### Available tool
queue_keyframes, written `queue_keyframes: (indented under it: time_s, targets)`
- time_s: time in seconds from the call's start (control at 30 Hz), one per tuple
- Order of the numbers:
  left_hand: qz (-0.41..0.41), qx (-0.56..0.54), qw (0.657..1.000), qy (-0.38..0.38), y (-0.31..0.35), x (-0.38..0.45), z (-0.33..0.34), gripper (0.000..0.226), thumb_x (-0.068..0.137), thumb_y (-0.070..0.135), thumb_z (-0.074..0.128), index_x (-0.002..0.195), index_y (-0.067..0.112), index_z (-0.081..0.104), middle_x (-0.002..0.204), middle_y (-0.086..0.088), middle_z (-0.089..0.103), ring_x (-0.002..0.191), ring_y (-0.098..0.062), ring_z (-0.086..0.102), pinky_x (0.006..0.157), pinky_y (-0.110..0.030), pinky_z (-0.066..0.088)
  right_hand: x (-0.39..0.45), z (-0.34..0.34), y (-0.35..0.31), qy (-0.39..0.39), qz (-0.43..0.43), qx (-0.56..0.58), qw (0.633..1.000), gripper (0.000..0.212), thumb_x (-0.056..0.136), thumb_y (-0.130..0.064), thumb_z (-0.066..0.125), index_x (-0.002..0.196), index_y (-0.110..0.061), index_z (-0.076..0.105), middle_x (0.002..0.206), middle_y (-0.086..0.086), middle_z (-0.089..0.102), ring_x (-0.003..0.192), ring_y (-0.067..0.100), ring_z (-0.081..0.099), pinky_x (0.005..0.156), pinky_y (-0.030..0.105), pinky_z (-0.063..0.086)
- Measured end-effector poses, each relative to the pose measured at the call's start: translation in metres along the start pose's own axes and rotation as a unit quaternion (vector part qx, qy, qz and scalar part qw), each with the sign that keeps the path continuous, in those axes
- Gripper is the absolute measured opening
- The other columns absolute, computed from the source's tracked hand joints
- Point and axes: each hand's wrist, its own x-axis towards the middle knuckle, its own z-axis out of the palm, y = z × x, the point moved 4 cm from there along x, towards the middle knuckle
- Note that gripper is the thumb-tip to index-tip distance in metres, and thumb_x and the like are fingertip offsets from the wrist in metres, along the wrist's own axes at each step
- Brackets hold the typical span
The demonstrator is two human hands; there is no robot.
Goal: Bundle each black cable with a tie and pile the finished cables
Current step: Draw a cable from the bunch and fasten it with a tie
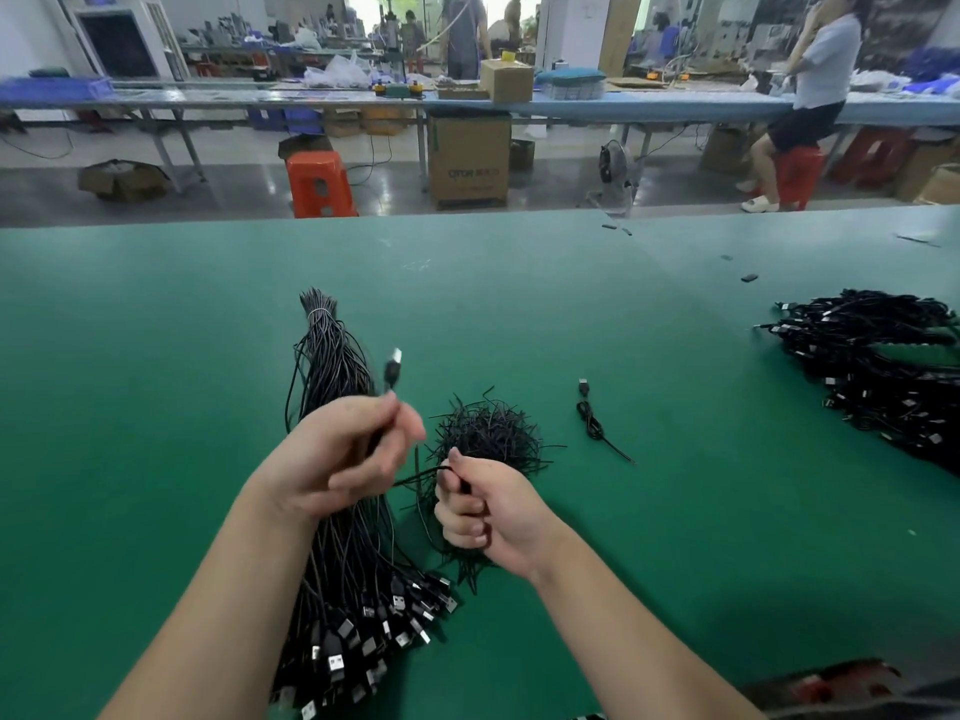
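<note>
My left hand (343,454) pinches one black cable, whose USB plug (393,367) sticks up above my fingers, blurred. My right hand (483,511) is curled round a loop of that black cable just below the heap of black ties (488,433). A long bunch of untied black cables (343,553) lies under my left hand, bound at its far end, with USB plugs fanned out near me. One bundled cable (595,420) lies alone right of the ties. A pile of finished cables (878,366) sits at the far right.
The green table (156,330) stretches wide on all sides. Small black bits (749,278) lie near its far right edge. Beyond the table are an orange stool (318,184), a cardboard box (467,158), workbenches and a seated person (810,96).
</note>
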Motion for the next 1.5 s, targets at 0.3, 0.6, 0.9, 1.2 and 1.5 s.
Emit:
queue_keyframes:
  time_s: [0.3,0.6,0.9,1.2,1.5]
  targets:
    - [-0.26,0.414,0.87,0.061,-0.012,-0.014,-0.009,0.038,0.107,0.028,0.043,0.11,0.003,0.071,0.101,-0.012,0.077,0.095,-0.028,0.074,0.087,-0.04,0.06,0.002,0.001,0.001,0.019,-0.029,-0.152,0.988,0.03,0.103,-0.033,0.044,0.078,-0.022,0.056,0.062,-0.005,0.043,0.056,0.015,0.044,0.058,0.024,0.043]
    - [-0.131,0.495,0.844,0.157,-0.017,-0.005,-0.019,0.033,0.104,0.046,0.04,0.121,0.037,0.067,0.127,0.007,0.068,0.12,-0.007,0.06,0.113,-0.039,0.041,0.004,0.007,0.0,0.022,-0.064,-0.091,0.994,0.033,0.109,-0.027,0.039,0.082,-0.018,0.056,0.062,-0.004,0.04,0.057,0.013,0.039,0.059,0.023,0.042]
    - [0.179,-0.233,0.894,0.339,0.001,0.01,-0.025,0.04,0.108,0.031,0.034,0.106,0.003,0.063,0.077,-0.003,0.072,0.069,-0.012,0.071,0.054,-0.019,0.052,0.012,0.015,0.009,0.037,-0.043,-0.113,0.992,0.031,0.111,-0.023,0.035,0.084,-0.013,0.049,0.062,-0.006,0.036,0.056,0.011,0.032,0.057,0.023,0.032]
    - [0.032,0.091,0.993,0.066,0.011,-0.01,-0.007,0.037,0.097,0.027,0.047,0.089,0.003,0.074,0.048,-0.002,0.052,0.037,-0.009,0.021,0.04,-0.018,0.024,0.015,0.008,-0.015,0.043,-0.038,0.002,0.998,0.033,0.106,-0.026,0.042,0.077,-0.016,0.056,0.061,-0.005,0.035,0.05,0.011,0.029,0.051,0.025,0.026]
    - [-0.209,0.422,0.882,0.017,-0.007,-0.017,-0.012,0.036,0.104,0.03,0.047,0.112,0.005,0.071,0.105,-0.009,0.076,0.098,-0.024,0.073,0.089,-0.035,0.058,0.007,0.017,-0.033,0.043,-0.045,-0.174,0.983,0.029,0.109,-0.023,0.038,0.085,-0.013,0.053,0.059,-0.008,0.041,0.049,0.009,0.032,0.048,0.021,0.028]
